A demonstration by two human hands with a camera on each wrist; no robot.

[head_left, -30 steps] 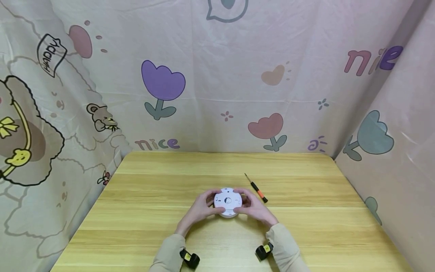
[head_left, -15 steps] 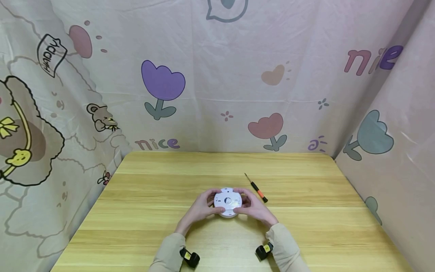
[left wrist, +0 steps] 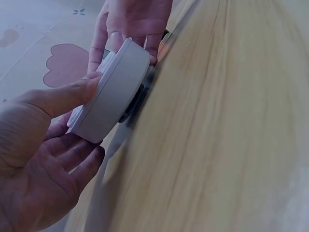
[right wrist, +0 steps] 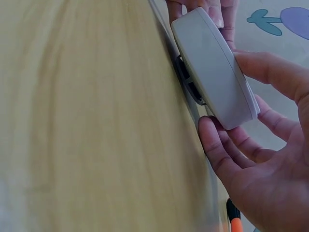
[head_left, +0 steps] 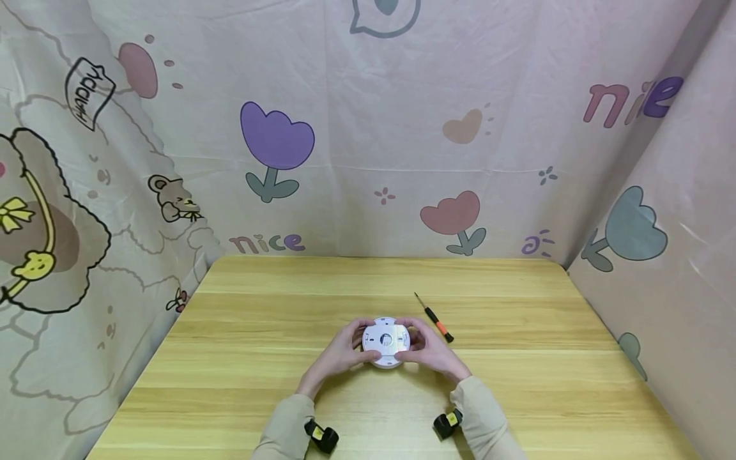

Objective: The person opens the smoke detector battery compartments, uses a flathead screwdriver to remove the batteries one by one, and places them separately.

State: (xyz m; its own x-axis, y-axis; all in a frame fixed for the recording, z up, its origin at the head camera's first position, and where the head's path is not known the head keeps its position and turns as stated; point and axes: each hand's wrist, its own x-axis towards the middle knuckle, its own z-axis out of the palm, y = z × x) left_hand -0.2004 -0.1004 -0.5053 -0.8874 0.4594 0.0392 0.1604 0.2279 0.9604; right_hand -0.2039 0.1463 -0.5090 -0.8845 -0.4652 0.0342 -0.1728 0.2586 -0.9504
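In the head view, a round white smoke detector (head_left: 386, 359) is held between both hands near the middle of the table, its flat plate with slots and a central hole facing up. My left hand (head_left: 342, 350) grips its left side, thumb on the plate's edge and fingers around the side and beneath. From the other side my right hand (head_left: 432, 351) holds it the same way. Both wrist views show the smooth white side wall (left wrist: 113, 92) and a dark slotted part (right wrist: 189, 79) underneath, just above the tabletop. The finger ends on the far side are partly hidden.
A small screwdriver (head_left: 439, 324) with a black and orange handle lies behind and right of the right hand, its tip pointing away. The wooden table (head_left: 259, 306) is bounded by printed cloth (head_left: 356, 128) at the back and sides.
Both hands keep their hold in the same place. Only the glare on the smoke detector's upper plate has shifted slightly.
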